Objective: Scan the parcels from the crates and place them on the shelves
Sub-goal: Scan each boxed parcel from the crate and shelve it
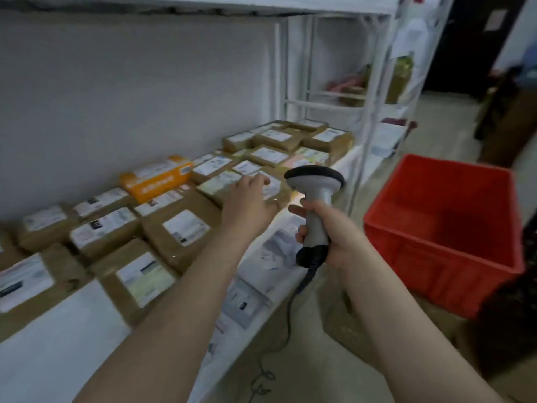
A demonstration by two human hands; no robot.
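Several brown parcels with white labels lie in rows on the white shelf (66, 324); an orange parcel (157, 177) sits among them near the back wall. My left hand (248, 203) reaches over the shelf and rests with its fingers on a labelled brown parcel (274, 191) at the shelf's front edge. My right hand (334, 231) grips the handle of a grey barcode scanner (315, 193). The scanner's dark head points toward that parcel, and its cable hangs to the floor. A red plastic crate (444, 228) stands on the floor to the right; its visible inside holds nothing.
Paper labels are stuck along the shelf's front edge (255, 289). A white metal rack (374, 91) with bags and packets stands behind the crate. A dark doorway and dim shapes fill the far right. A brown box (348, 315) sits on the floor under the crate.
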